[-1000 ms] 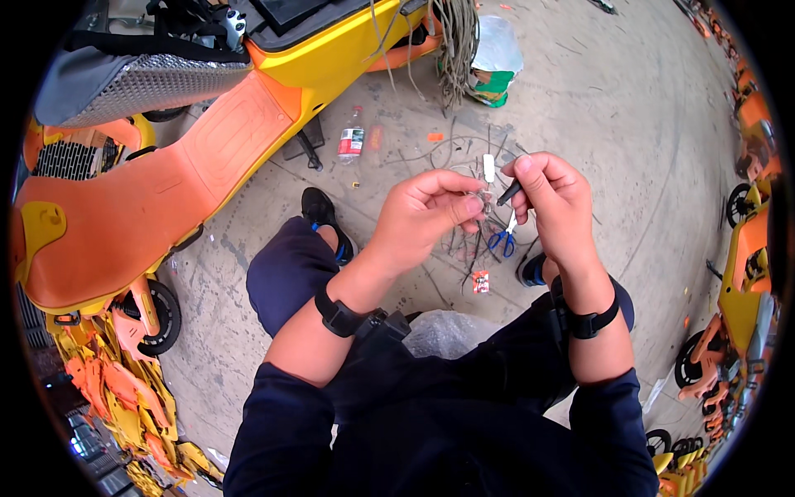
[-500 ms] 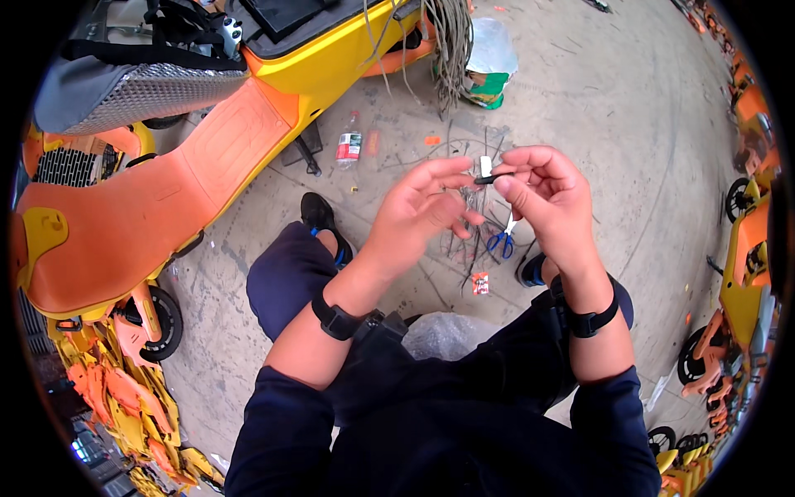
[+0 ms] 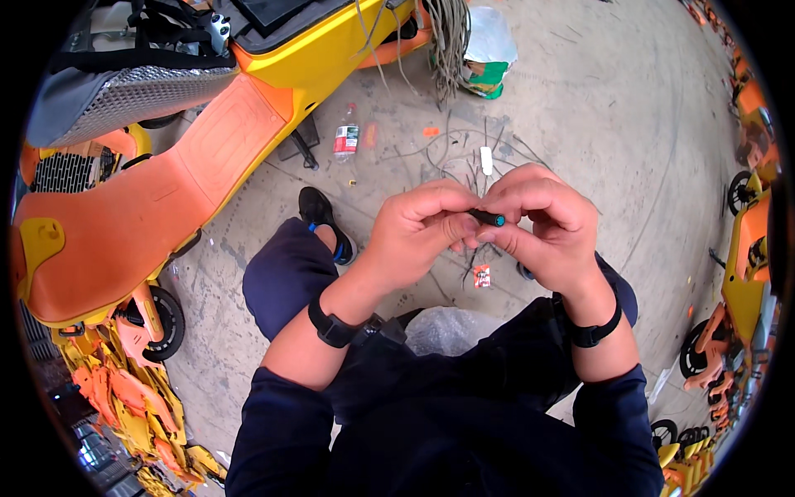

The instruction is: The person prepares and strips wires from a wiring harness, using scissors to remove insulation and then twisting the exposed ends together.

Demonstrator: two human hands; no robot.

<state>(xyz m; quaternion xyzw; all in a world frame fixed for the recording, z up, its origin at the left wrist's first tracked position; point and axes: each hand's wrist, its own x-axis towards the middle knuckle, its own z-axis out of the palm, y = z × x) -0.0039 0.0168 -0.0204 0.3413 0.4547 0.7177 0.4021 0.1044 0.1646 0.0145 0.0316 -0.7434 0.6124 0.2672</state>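
The left hand (image 3: 418,230), loosely open a moment ago, now pinches the slim black teal-ended cylindrical connector (image 3: 487,218), bringing 2 hands to it, the right hand (image 3: 553,217) curled close, its grip unclear, fingers blocking some thin dark wires (image 3: 486,132) beyond, flat white tag (image 3: 486,160) at 12 o'clock, small red-and-white packet (image 3: 482,276) at 6

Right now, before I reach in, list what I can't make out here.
In the head view:
Black tube: the end opposite its teal tip, covered by the fingers of the left hand.
Right shoe: mostly hidden behind the right hand.
Grey cable bundle: upper end, cut off by the top edge.
Red-and-white packet: its print, too small.
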